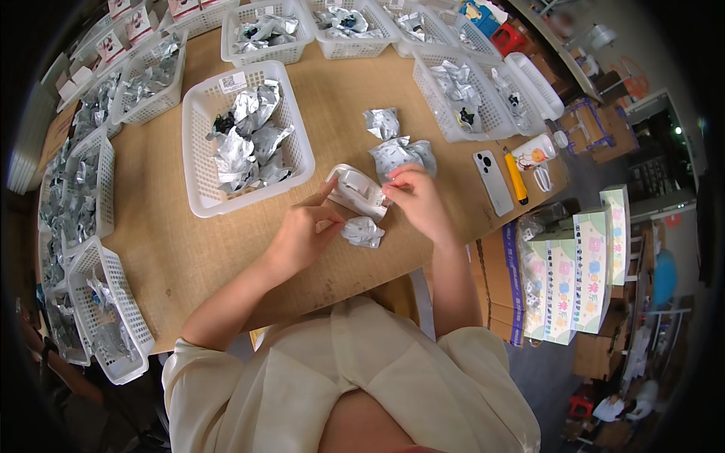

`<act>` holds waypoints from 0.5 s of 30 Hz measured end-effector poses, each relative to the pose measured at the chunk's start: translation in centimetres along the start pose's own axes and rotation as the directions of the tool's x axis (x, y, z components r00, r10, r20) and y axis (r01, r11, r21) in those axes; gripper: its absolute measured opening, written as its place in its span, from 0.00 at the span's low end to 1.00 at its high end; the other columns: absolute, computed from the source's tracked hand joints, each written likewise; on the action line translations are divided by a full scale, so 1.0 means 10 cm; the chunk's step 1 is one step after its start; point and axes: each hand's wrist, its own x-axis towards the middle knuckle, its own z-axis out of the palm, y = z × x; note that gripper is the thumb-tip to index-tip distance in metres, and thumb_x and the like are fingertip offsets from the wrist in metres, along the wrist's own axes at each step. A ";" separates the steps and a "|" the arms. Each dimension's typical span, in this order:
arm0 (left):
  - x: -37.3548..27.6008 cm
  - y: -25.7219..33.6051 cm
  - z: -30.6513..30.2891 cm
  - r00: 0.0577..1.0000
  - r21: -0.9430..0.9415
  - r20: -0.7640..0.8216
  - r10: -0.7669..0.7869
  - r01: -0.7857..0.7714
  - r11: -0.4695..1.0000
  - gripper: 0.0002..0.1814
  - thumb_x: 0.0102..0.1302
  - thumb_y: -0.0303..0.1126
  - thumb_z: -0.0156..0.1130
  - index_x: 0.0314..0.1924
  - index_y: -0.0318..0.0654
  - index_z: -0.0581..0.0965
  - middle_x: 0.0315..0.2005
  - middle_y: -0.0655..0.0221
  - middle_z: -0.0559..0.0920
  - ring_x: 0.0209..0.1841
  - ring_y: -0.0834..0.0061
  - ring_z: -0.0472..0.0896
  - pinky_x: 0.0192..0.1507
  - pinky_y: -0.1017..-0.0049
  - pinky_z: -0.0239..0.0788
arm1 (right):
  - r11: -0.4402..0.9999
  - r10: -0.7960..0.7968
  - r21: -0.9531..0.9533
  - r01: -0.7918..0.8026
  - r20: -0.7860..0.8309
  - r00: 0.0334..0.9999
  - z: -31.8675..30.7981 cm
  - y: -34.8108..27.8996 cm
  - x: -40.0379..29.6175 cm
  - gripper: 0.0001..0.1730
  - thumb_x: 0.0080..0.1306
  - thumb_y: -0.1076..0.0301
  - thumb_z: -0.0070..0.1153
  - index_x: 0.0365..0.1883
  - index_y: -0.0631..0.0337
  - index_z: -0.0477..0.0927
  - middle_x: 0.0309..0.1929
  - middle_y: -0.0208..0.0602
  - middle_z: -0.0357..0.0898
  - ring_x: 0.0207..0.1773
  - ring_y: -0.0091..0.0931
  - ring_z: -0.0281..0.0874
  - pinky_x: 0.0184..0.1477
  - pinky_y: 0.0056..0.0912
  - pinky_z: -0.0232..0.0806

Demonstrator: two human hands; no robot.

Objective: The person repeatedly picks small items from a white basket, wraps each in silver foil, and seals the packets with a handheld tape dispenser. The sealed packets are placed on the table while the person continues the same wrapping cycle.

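Observation:
A small white plastic holder [355, 189], perhaps a tape dispenser, lies on the table before me. The index finger of my left hand [303, 232] reaches its left end. My left thumb is by the edge of a small foil packet [362, 232] just below the holder. At the holder's right end, the thumb and fingers of my right hand [416, 198] are drawn together; anything thin between them is too small to make out. Beyond the right hand lie more silver foil packets [396, 156], with another foil packet [382, 123] behind them.
A white basket [195, 170] of foil packets stands left of my hands. Similar baskets [436, 107] line the table's back and left. A phone [493, 181], yellow utility knife [515, 175] and patterned cup [532, 152] lie rightward. Printed boxes [589, 272] stand beyond the edge. Another person's arm [73, 374] shows lower left.

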 end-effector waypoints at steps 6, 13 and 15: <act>0.01 -0.01 -0.01 0.999 0.012 0.008 0.032 -0.032 0.999 0.03 0.53 0.19 0.67 0.30 0.30 0.81 0.63 0.47 0.69 0.61 0.54 0.73 0.54 0.67 0.71 | 0.840 0.241 0.434 -0.325 0.239 0.941 -0.27 0.27 -0.07 0.06 0.61 0.75 0.62 0.33 0.71 0.82 0.53 0.37 0.70 0.53 0.24 0.74 0.53 0.27 0.68; 0.01 0.03 -0.04 0.998 -0.006 0.056 0.002 -0.001 1.000 0.03 0.53 0.19 0.67 0.30 0.28 0.81 0.61 0.47 0.71 0.59 0.56 0.76 0.52 0.68 0.71 | 0.905 0.146 0.369 -0.213 0.202 0.969 -0.18 0.69 -0.17 0.07 0.60 0.74 0.64 0.33 0.71 0.82 0.57 0.40 0.70 0.54 0.28 0.74 0.56 0.29 0.67; 0.02 0.01 -0.03 0.998 -0.027 0.058 -0.039 0.041 0.999 0.03 0.54 0.18 0.66 0.30 0.27 0.81 0.62 0.47 0.71 0.59 0.58 0.77 0.48 0.70 0.75 | 0.868 0.157 0.449 -0.214 0.162 0.974 -0.16 0.83 -0.23 0.07 0.59 0.74 0.64 0.34 0.71 0.82 0.57 0.40 0.70 0.56 0.29 0.73 0.57 0.30 0.66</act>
